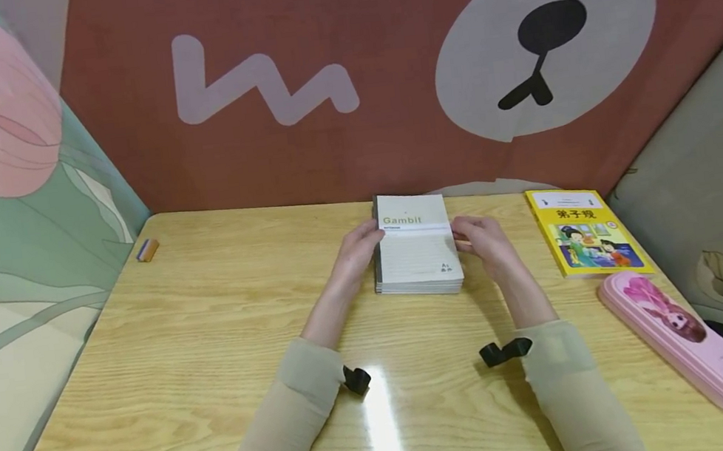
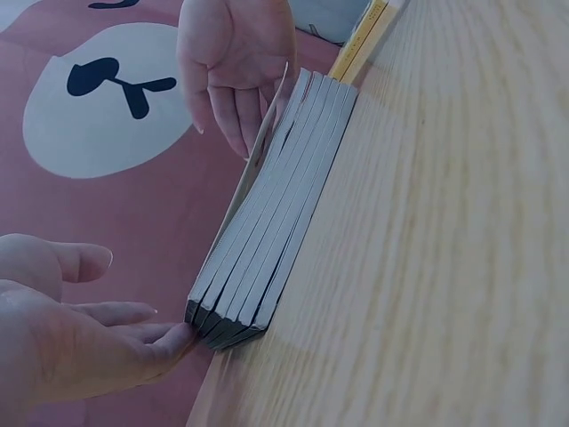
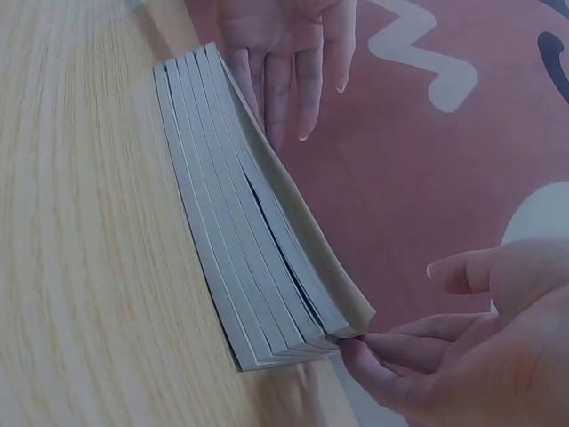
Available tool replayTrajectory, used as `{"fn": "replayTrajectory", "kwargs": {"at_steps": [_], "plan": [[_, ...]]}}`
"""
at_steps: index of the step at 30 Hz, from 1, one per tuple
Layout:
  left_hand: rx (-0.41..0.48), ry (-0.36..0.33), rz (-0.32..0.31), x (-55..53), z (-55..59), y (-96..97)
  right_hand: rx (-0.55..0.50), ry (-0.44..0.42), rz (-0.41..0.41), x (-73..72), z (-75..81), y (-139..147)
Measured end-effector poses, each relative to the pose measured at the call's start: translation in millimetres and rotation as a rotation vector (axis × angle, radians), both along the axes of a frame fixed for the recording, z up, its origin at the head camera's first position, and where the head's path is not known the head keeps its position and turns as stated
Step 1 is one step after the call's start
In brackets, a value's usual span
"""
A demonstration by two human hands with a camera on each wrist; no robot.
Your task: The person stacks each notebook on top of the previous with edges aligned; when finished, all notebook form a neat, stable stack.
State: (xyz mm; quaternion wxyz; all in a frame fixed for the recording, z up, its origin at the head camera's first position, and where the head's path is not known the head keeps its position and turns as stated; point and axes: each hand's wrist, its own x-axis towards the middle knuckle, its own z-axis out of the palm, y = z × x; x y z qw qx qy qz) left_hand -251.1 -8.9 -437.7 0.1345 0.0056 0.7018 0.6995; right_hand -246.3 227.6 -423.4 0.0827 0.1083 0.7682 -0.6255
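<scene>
A stack of several notebooks (image 1: 417,256) lies flat on the wooden table, the top one with a pale "Gambit" cover. Along its dark spine side, the fingertips of my left hand (image 1: 360,248) touch the stack; the left wrist view shows that thumb (image 2: 84,262) raised away from it. On the opposite side is my right hand (image 1: 485,240), fingertips right at the page edges near the top of the pile. In the right wrist view its thumb (image 3: 462,271) stands apart from the books. The top cover (image 3: 307,213) bows up slightly along its loose edge.
To the right lies a yellow picture-covered book (image 1: 593,232), with a pink pencil case (image 1: 686,341) nearer me at the table's right edge. A small eraser-like block (image 1: 147,250) sits at the far left corner. A brown-red wall (image 1: 393,147) rises behind the table (image 1: 213,332).
</scene>
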Motion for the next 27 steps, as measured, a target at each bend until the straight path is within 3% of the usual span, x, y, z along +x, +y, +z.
{"fn": "replayTrajectory", "kwargs": {"at_steps": [16,27], "plan": [[-0.010,-0.025,-0.018,1.7,0.3,0.0,0.036,-0.007,0.024,5.9,4.9,0.0],[-0.011,-0.029,-0.025,2.4,1.1,-1.2,0.052,-0.059,0.020,3.0,5.9,-1.2]]}}
